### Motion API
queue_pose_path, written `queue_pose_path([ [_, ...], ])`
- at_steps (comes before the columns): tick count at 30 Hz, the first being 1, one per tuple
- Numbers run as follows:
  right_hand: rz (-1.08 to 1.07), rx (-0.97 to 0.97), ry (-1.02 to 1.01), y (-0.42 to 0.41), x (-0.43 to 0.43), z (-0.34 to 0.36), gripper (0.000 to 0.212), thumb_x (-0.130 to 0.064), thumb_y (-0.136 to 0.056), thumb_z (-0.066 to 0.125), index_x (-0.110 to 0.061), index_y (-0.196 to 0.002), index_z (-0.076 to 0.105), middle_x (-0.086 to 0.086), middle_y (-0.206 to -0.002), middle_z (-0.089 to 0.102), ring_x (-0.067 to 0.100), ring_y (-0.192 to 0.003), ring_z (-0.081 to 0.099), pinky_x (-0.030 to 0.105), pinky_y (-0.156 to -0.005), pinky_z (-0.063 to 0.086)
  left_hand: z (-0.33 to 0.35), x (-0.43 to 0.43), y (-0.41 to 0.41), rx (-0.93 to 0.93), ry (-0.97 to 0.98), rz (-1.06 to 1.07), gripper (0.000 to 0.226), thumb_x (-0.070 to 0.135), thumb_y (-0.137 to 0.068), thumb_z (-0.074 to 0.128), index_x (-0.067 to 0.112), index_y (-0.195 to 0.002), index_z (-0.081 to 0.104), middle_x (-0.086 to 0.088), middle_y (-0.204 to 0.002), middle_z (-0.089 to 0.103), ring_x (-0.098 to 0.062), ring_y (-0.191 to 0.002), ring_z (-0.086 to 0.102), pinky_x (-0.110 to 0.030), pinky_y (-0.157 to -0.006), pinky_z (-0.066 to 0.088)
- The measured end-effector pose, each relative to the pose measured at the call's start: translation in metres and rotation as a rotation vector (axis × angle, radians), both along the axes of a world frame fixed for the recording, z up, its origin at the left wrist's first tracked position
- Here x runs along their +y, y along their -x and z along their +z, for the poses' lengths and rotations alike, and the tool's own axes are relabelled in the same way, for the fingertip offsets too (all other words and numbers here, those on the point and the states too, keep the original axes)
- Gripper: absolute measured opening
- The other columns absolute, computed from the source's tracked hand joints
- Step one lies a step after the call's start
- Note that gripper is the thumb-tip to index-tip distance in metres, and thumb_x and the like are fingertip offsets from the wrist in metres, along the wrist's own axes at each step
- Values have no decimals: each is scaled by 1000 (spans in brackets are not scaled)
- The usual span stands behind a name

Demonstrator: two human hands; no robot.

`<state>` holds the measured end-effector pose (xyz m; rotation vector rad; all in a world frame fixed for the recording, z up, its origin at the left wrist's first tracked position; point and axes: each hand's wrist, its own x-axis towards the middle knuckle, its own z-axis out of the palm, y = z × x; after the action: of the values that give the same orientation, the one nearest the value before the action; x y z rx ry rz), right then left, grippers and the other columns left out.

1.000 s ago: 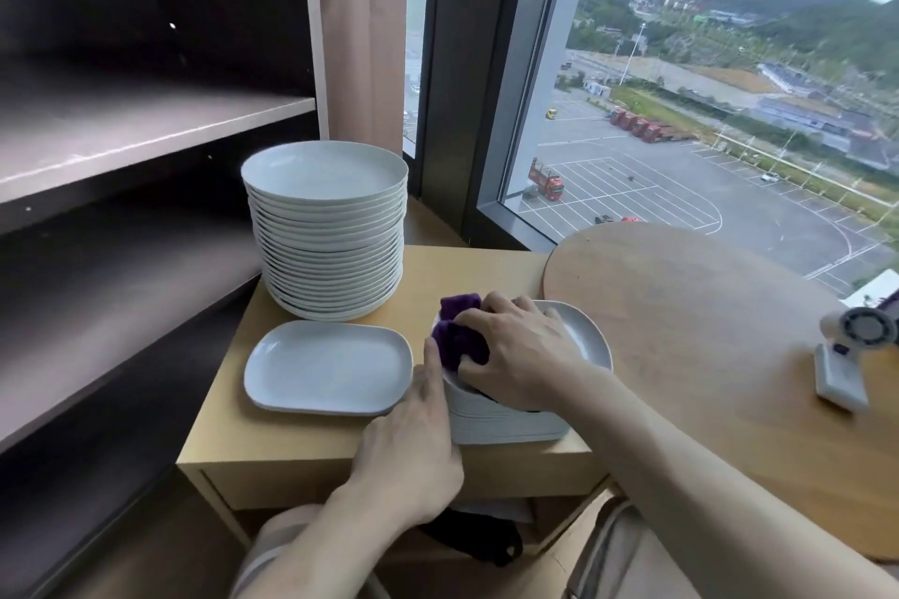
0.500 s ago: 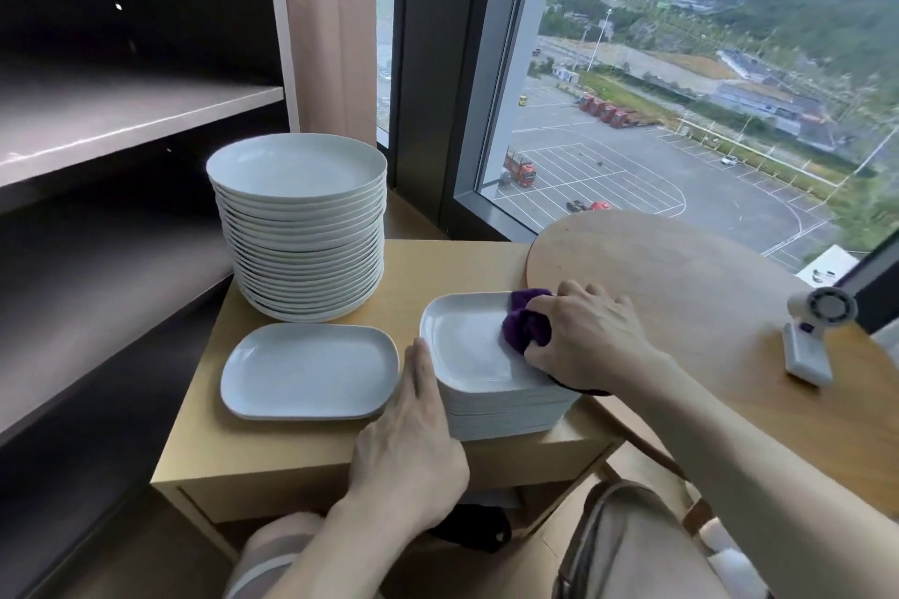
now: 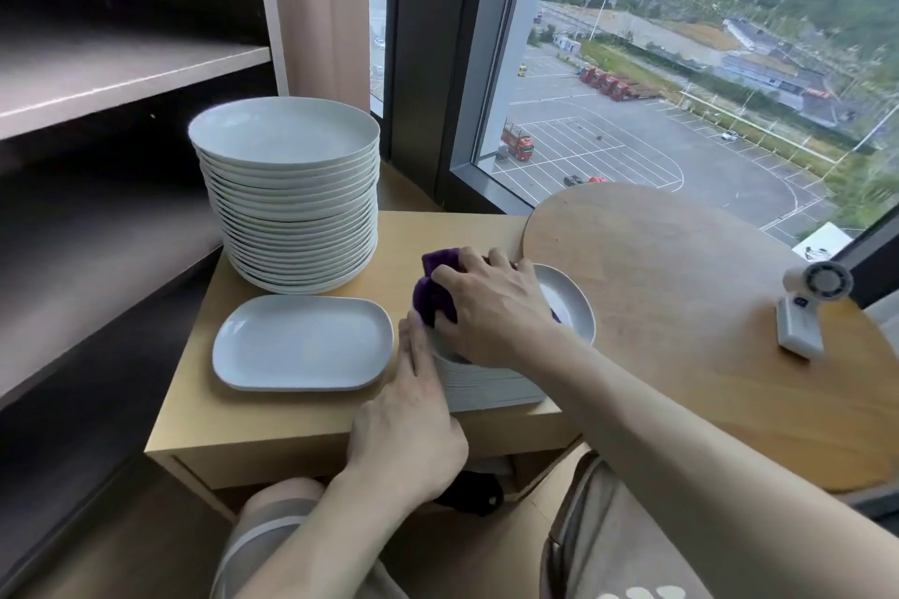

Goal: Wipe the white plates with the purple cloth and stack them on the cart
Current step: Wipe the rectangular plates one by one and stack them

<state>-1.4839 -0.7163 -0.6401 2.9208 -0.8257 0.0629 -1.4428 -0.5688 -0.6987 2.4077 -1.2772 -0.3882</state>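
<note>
A low stack of white rectangular plates [image 3: 491, 384] sits at the front right of the wooden cart [image 3: 292, 428]. My right hand [image 3: 491, 306] grips the purple cloth [image 3: 435, 294] and presses it on the left part of the stack's top plate [image 3: 569, 302]. My left hand [image 3: 408, 418] rests against the stack's left side with fingers straight. A single white rectangular plate [image 3: 301, 343] lies to the left of the stack. Behind it stands a tall stack of round white plates [image 3: 289, 199].
A round wooden table [image 3: 681, 306] adjoins the cart on the right, with a small white hand-held fan [image 3: 807, 306] on it. Dark shelves [image 3: 112, 78] rise on the left. A large window [image 3: 681, 63] is behind. My knees are below the cart's front edge.
My right hand has swept the purple cloth from the right side of the top plate back to its left side. My left hand has stayed against the stack.
</note>
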Motion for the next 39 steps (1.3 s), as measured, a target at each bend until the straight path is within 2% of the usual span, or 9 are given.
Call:
queue_pose_path([
  [3,38,4,-39,4,4,2,44,-56,-95,45,-32,-131,55,4,-133,52,33,-118,47,48,-93,37,2,2,1,-28,-42,2,113,30,-88,53,23,-142,-46,-6,-166,23,-29,-113,64,-34,-74,43],
  [7,73,-25,-35,17,10,1,40,-57,-96,44,-34,-126,57,1,-124,54,29,-112,49,47,-93,38,6,2,7,-78,-81,-2,116,31,-88,55,15,-142,-46,-4,-170,-4,-28,-114,63,-35,-75,46],
  [10,48,-36,-24,22,12,-1,40,-58,-95,44,-33,-123,59,1,-123,54,29,-111,49,45,-90,36,7,1,10,-104,-100,-7,116,33,-88,57,11,-146,-42,-7,-170,-11,-28,-114,63,-35,-75,49],
  [13,22,-20,-54,27,6,3,41,-58,-93,48,-38,-128,58,-1,-123,53,26,-112,47,41,-84,31,8,1,9,-94,-98,-25,113,30,-88,56,11,-149,-37,-9,-169,-15,-29,-116,63,-35,-76,50],
  [18,-43,3,-111,52,-10,10,44,-58,-89,50,-47,-130,57,-5,-123,52,24,-120,45,45,-96,36,8,0,5,-13,-66,-37,104,22,-89,49,13,-152,-33,-8,-169,-16,-31,-129,55,-39,-89,51],
  [22,-116,-9,-81,71,-33,11,47,-58,-86,51,-48,-132,55,-6,-125,53,23,-120,45,42,-92,36,6,0,4,-1,-31,-38,99,24,-90,45,13,-154,-30,-9,-169,-13,-31,-136,49,-40,-96,49],
  [29,-205,-247,-184,64,-49,-4,60,-68,-77,40,-42,-127,63,-8,-112,57,20,-116,49,40,-92,40,4,-3,-2,60,61,-27,93,23,-92,42,16,-157,-24,-2,-171,-6,-26,-145,39,-36,-110,39],
  [34,-178,-366,-239,40,-51,-10,59,-66,-74,41,-40,-122,65,-10,-107,53,20,-113,49,40,-91,39,4,0,-4,73,79,-38,96,24,-91,44,16,-156,-26,-3,-171,-6,-24,-147,35,-34,-112,36],
  [39,-113,-434,-272,16,-38,-15,53,-60,-78,48,-37,-123,65,-9,-112,55,18,-112,48,41,-93,40,6,0,1,61,59,-36,101,27,-91,48,17,-153,-31,-5,-171,0,-26,-137,49,-37,-107,45],
])
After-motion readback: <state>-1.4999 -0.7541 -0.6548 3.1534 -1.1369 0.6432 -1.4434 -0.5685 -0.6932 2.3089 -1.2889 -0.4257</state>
